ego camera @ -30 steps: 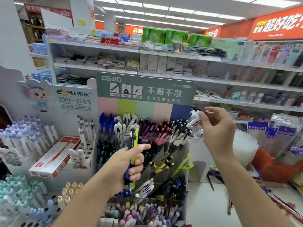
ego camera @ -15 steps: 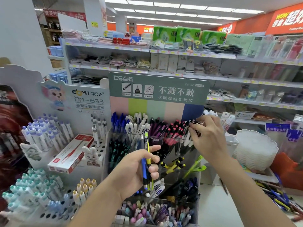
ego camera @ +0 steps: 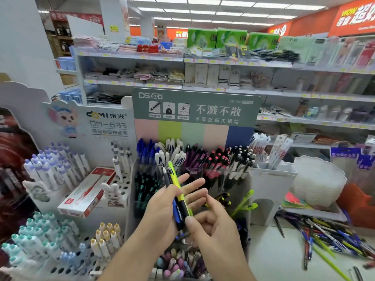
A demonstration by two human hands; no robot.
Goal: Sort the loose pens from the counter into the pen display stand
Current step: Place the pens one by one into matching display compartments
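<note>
My left hand [ego camera: 162, 207] holds two pens upright in front of the pen display stand [ego camera: 215, 134]: a yellow pen [ego camera: 175, 179] and a blue-and-black pen [ego camera: 179, 213]. Its thumb pins them against the palm while the fingers stretch out to the right. My right hand [ego camera: 215, 230] is just below and to the right, fingers curled, thumb tip against the pens' lower ends. The stand's clear compartments hold rows of blue, white, purple, pink and black-and-white pens. Several loose pens [ego camera: 334, 238] lie heaped on the white counter at the right.
A white DOMI stand [ego camera: 105, 122] with pastel pens and a red-and-white box [ego camera: 87, 191] is at the left. A white bin of packaged refills [ego camera: 272, 173] and stacked white dishes [ego camera: 318, 179] stand right of the display. Store shelves run behind.
My right hand left the top row of black-and-white pens and dropped to the pens in my left hand. My left hand's fingers have straightened out.
</note>
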